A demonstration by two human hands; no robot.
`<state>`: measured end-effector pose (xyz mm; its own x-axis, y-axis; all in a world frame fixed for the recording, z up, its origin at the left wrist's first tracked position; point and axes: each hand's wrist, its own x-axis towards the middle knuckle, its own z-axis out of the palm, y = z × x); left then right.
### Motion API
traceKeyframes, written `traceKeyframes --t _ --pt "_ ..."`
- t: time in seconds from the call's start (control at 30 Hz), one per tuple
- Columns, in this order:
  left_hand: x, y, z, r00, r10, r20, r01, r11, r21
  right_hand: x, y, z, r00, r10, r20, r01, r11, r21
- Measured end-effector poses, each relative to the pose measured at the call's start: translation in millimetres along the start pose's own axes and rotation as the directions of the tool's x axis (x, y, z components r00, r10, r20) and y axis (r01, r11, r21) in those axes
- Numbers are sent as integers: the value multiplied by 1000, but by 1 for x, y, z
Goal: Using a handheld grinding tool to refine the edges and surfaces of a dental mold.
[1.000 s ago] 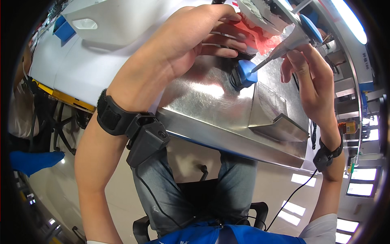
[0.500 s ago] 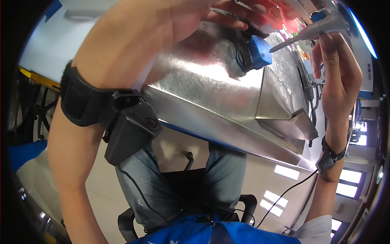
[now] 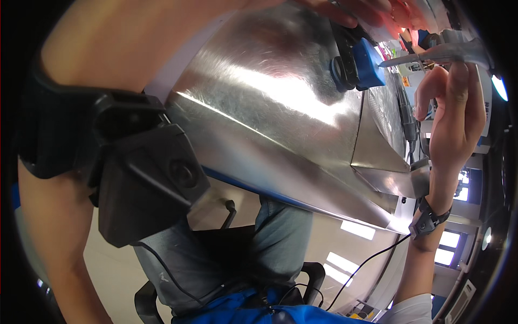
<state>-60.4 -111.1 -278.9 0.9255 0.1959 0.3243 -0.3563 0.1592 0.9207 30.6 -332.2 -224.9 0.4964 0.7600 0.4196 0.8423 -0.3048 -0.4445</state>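
At the top, my left hand (image 3: pixel 372 12) is partly cut off by the picture's edge. Its fingers are curled around a black part with a blue block (image 3: pixel 369 65) on its end and a round black lens-like piece on its side. From the upper right my right hand (image 3: pixel 456 102) pinches a grey tapered tool (image 3: pixel 458 52) between thumb and fingers. The thin tip of that tool points left and meets the right edge of the blue block, or lies just in front of it. What exactly the tool is, I cannot make out.
Beneath the hands lies a shiny metal work surface (image 3: pixel 259 108) with a sloped front edge and a raised metal bracket (image 3: pixel 394 175) at its right. Black cables (image 3: pixel 408 127) run behind it. A black camera box (image 3: pixel 156 183) is strapped to my left forearm, another device (image 3: pixel 429 221) to my right wrist.
The blue block and the tool tip have shifted right and slightly up in the picture, staying together. My left forearm and its camera box appear larger and further left.
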Motion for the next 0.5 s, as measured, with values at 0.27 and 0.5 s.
traceKeyframes --t 0.27,0.5 --pt "-12 -23 -10 998 49 -32 -52 995 -91 4 9 -17 989 -146 9 147 985 -93" --pt "-16 -29 -15 995 92 -42 -97 985 -142 7 6 -18 982 -187 39 190 978 -85"
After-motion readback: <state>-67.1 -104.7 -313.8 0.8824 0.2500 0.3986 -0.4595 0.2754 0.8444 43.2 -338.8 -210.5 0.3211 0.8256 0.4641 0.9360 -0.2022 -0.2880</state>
